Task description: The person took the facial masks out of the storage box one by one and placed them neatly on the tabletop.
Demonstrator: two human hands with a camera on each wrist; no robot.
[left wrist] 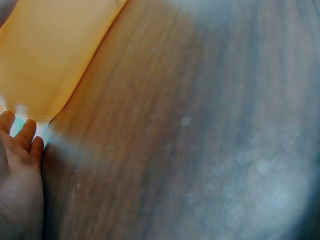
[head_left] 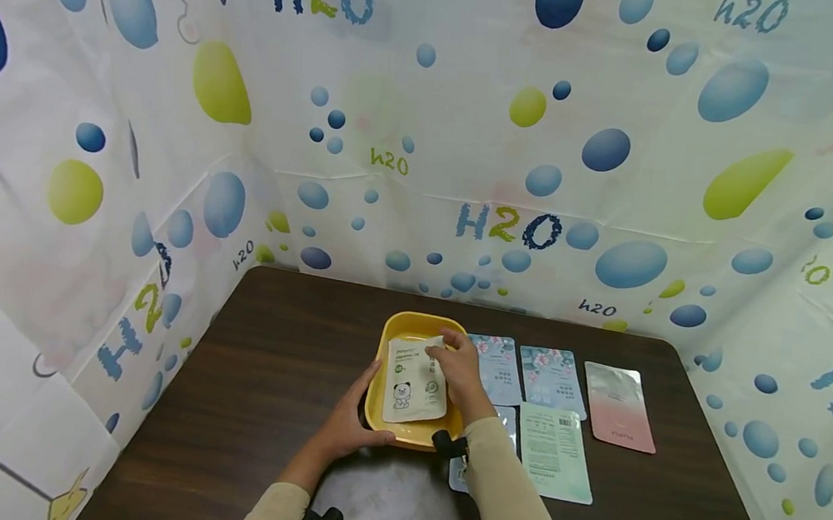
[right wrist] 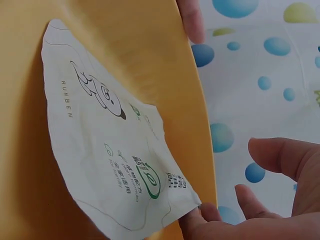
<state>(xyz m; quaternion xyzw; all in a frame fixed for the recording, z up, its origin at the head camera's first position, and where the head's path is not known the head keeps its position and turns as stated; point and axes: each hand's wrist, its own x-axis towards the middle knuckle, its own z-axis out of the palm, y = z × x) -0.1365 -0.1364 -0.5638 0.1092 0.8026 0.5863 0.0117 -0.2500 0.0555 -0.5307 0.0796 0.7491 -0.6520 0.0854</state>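
A white packet with a bear drawing lies inside a yellow tray, tilted in the right wrist view. My left hand spans the tray's near left corner, its fingers along the left side and its thumb at the near rim. In the left wrist view, the extended fingers touch the tray's edge. My right hand is over the tray's far right part. In the right wrist view, its fingertips touch a packet corner, while the thumb stands apart.
Right of the tray lie blue floral packets, a green packet and a pink-and-silver packet. One more blue packet is partly under my right forearm. A printed curtain hangs behind the dark wooden table.
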